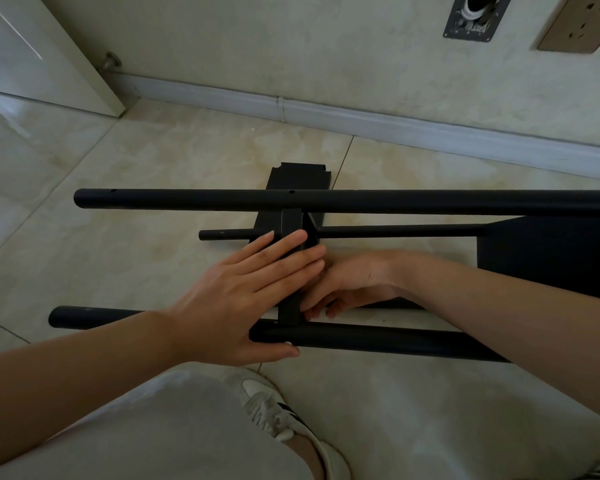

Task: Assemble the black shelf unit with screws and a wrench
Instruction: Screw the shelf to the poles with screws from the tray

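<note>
Black shelf unit (pixel 361 200) is lying on its side on the tiled floor (pixel 153 161), near the baseboard (pixel 395 124), poles running left-right. Far pole (pixel 222 199) and near pole (pixel 378 341) are sitting raised; a thinner-looking pole (pixel 395 231) is showing between them, lower down. A shelf panel (pixel 293 265) is standing on edge, spanning between the far and near poles. A second panel (pixel 551 251) is sitting at the right edge of view.

Left hand (pixel 236 292) is lying flat with fingers straight across the shelf panel edge, thumb resting on the near pole; not clamping anything. Right hand (pixel 347 285) is reaching in just right of that panel, fingers curling downward beside it; cannot tell whether they are holding anything, fingertips partly hidden.

A knee in light trousers (pixel 153 427) and a white sneaker (pixel 278 410) are showing at the bottom.
</note>
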